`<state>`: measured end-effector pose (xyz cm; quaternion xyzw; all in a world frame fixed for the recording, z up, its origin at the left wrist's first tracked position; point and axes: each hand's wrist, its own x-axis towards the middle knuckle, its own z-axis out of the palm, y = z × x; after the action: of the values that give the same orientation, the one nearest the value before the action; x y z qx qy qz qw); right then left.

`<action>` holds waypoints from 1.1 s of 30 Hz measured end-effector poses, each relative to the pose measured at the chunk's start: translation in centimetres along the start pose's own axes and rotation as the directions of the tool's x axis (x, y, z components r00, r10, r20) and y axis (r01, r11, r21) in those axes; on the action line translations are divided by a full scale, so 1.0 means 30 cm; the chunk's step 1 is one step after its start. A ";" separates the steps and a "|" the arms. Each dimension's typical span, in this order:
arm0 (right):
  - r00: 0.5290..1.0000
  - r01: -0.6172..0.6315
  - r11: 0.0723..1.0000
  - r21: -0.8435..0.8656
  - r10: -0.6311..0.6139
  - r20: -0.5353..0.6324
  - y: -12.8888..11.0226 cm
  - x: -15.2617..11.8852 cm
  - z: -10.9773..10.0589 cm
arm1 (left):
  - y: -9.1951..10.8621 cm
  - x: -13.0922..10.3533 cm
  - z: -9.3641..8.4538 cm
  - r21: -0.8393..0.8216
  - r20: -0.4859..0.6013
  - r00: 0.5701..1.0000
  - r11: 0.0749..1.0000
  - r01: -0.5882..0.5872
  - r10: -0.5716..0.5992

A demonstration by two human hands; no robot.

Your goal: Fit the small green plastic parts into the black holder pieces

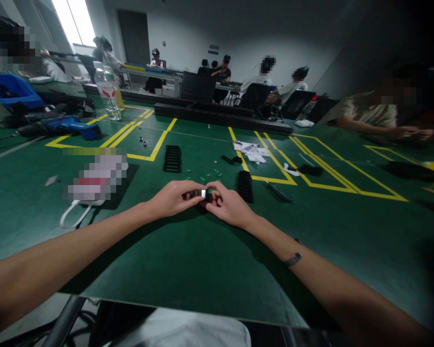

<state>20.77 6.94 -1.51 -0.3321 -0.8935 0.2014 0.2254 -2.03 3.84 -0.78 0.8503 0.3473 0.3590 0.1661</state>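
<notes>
Ideally, light, even fingertip pressure steadies the small silvery piece (203, 193), partly hidden, that the left hand (172, 198) and right hand (227, 204) seem to pinch between them over the worktop (188, 270).

Dim; window (74, 21) glaring; right edge blackened.

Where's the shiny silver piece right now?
In the head view, the shiny silver piece is near center, between the left hand and right hand, just this side of the small green pieces.
</notes>
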 end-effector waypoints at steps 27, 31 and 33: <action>1.000 -0.005 1.000 -0.015 0.005 0.011 -0.005 0.001 -0.004 | 0.001 -0.001 0.005 0.007 -0.042 0.997 0.998 0.065 -0.065; 1.000 -0.005 1.000 -0.018 0.005 0.013 -0.005 0.002 -0.004 | 0.000 0.000 0.008 -0.052 -0.038 0.995 0.995 0.085 -0.087; 1.000 -0.003 1.000 -0.016 0.003 0.010 -0.007 0.001 -0.004 | 0.002 0.000 0.006 -0.054 -0.038 0.996 0.995 0.085 -0.087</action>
<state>20.70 6.86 -1.30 -0.3342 -0.8957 0.1960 0.2180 -1.86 3.78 -0.87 0.8227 0.3772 0.3773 0.1965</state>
